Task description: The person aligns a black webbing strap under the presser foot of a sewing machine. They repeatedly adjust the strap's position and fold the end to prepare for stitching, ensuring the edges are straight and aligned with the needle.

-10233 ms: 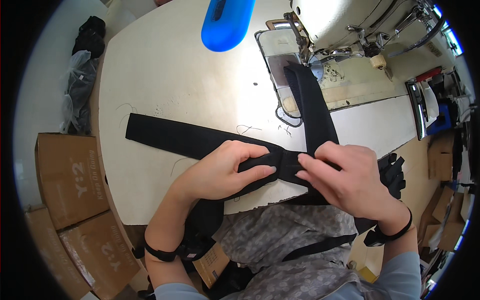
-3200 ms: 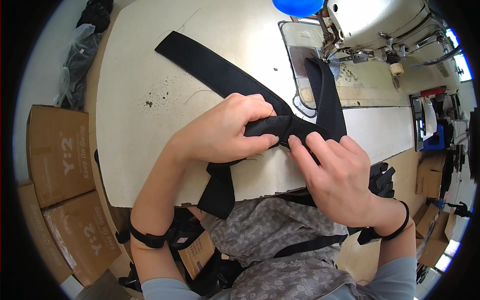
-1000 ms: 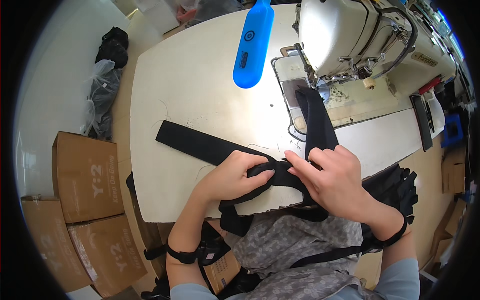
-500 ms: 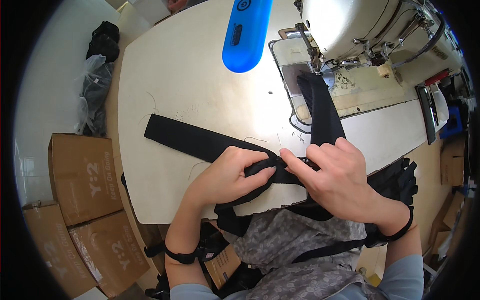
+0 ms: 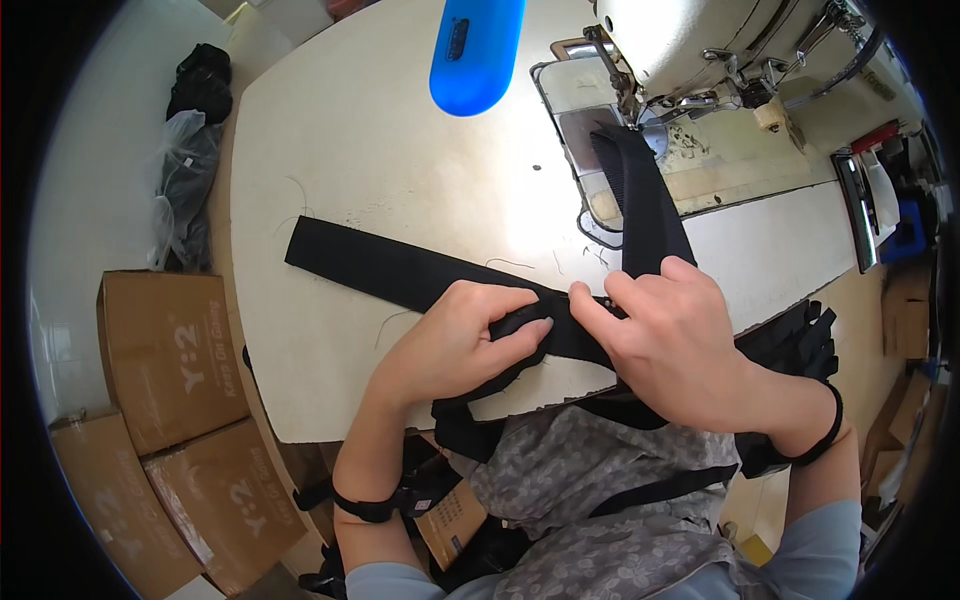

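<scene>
A wide black fabric strap (image 5: 370,265) lies across the white sewing table, its cut end toward the left. Near the table's front edge, my left hand (image 5: 465,345) pinches a fold of this strap between thumb and fingers. Close beside it, my right hand (image 5: 665,345) has its fingers curled onto the strap, index fingertip pressing the fabric. From under my right hand the black webbing (image 5: 650,215) runs up to the needle area of the sewing machine (image 5: 690,60), where it bends over. Further black fabric hangs over the front edge.
A blue rounded device (image 5: 478,60) shows at the top, before the table (image 5: 330,390). Cardboard boxes (image 5: 170,350) stack on the left, with black bagged bundles (image 5: 190,160) behind. More black straps (image 5: 800,340) hang at the right edge. Loose threads lie on the tabletop.
My hands stay on the strap with small finger shifts; the fabric between them looks flatter. The whole view has shifted slightly, with the machine and blue device appearing higher.
</scene>
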Demonstrator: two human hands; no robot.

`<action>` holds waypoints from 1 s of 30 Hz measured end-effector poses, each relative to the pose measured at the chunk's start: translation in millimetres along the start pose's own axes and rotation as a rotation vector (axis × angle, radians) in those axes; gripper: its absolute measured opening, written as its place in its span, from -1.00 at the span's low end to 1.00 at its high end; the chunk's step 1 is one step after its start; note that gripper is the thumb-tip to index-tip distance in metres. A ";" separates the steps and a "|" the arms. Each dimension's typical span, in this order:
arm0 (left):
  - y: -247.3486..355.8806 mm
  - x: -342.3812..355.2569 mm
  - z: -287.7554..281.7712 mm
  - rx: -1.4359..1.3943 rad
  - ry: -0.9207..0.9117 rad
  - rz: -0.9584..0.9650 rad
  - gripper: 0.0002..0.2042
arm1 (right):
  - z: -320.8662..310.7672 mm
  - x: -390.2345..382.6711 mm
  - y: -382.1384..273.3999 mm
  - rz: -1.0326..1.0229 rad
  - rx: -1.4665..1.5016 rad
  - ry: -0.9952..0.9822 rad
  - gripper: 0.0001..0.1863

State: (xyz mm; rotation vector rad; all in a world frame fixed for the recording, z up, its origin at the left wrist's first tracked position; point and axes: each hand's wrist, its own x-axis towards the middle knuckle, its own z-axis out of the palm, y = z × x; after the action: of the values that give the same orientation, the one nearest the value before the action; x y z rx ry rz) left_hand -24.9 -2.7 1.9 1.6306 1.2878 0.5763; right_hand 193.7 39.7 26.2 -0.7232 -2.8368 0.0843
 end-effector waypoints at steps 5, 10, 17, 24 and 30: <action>-7.0 -11.7 0.6 -0.082 0.021 0.015 -0.86 | -15.0 -0.3 10.5 0.227 0.417 -0.018 -0.61; 12.6 -12.9 -5.1 -0.255 -0.006 0.033 -0.86 | -19.8 -9.3 10.2 0.318 0.772 -0.041 -0.39; 32.4 -28.2 -16.1 -0.277 -0.120 -0.069 -0.71 | -30.7 0.7 13.6 0.327 0.928 -0.192 -0.62; 36.3 -50.0 -5.3 -0.172 -0.061 0.002 -0.84 | -9.5 -6.6 23.6 0.203 1.076 -0.270 -0.67; 24.8 -35.9 4.7 0.209 0.171 0.185 -0.85 | -1.9 -13.9 18.3 0.216 0.604 -0.051 -0.70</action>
State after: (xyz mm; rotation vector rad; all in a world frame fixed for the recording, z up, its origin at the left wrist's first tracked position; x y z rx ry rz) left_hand -21.2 -37.6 28.2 1.9216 1.3656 0.7268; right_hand 214.6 49.1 23.4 -0.8715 -2.5385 0.9518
